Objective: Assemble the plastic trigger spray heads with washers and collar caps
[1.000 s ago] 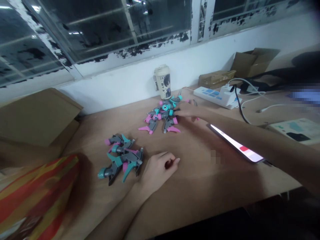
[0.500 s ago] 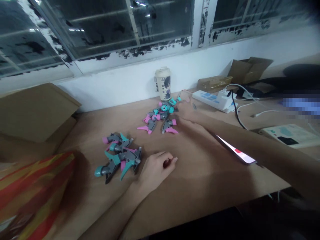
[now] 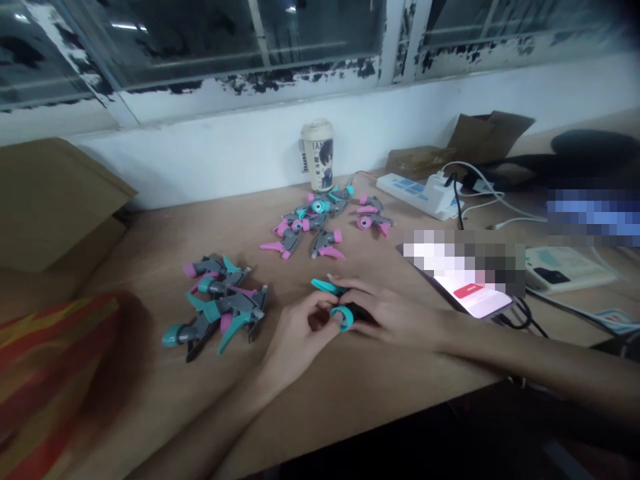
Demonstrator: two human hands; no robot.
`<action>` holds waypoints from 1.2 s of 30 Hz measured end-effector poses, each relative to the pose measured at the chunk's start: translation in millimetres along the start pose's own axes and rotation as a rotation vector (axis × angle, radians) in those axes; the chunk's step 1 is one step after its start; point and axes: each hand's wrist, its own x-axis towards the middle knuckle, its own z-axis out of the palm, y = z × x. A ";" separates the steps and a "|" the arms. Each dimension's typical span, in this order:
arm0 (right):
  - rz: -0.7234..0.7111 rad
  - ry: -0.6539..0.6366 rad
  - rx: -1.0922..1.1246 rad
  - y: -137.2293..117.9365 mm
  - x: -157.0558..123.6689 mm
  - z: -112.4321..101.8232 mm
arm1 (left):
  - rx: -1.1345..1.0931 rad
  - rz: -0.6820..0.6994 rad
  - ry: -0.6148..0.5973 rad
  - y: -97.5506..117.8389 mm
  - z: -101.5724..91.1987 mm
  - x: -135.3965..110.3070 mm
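Note:
My right hand (image 3: 387, 312) is closed round a grey spray trigger head with teal parts (image 3: 336, 301) near the middle of the wooden table (image 3: 390, 373). My left hand (image 3: 300, 333) meets it from the left, its fingers curled and touching the teal ring at the piece's end. A near pile of grey, teal and pink trigger heads (image 3: 217, 303) lies just left of my left hand. A farther pile of the same parts (image 3: 313, 223) lies in front of a paper coffee cup (image 3: 317, 155).
A lit phone (image 3: 465, 287) lies right of my hands. Behind it are a white power strip (image 3: 417, 193) with cables, cardboard boxes (image 3: 487, 130) and a booklet (image 3: 563, 267). Flat cardboard (image 3: 45, 200) and a striped bag (image 3: 45, 373) fill the left. The table's front edge is close.
My right hand has drawn back from the far pile with one trigger head and brought it to my left hand, which now touches it. The view has shifted slightly.

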 end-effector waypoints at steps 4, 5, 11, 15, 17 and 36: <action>0.026 0.080 0.063 4.9 9.9 6.2 | -0.067 -0.037 -0.027 -5.8 -4.6 2.4; 0.026 0.106 0.074 6.5 11.3 7.7 | -0.083 -0.046 -0.033 -6.9 -5.7 3.2; 0.002 0.237 0.163 11.4 11.9 18.2 | -0.128 -0.094 -0.065 -6.8 -9.8 6.7; 0.019 0.284 0.181 11.7 15.9 19.8 | -0.150 -0.116 -0.058 -4.8 -11.3 8.0; 0.020 0.308 0.182 11.8 19.1 19.7 | -0.167 -0.125 -0.052 -4.0 -12.3 8.5; 0.083 0.278 0.083 8.9 17.9 18.0 | 0.192 -0.043 -0.002 9.3 -10.7 4.8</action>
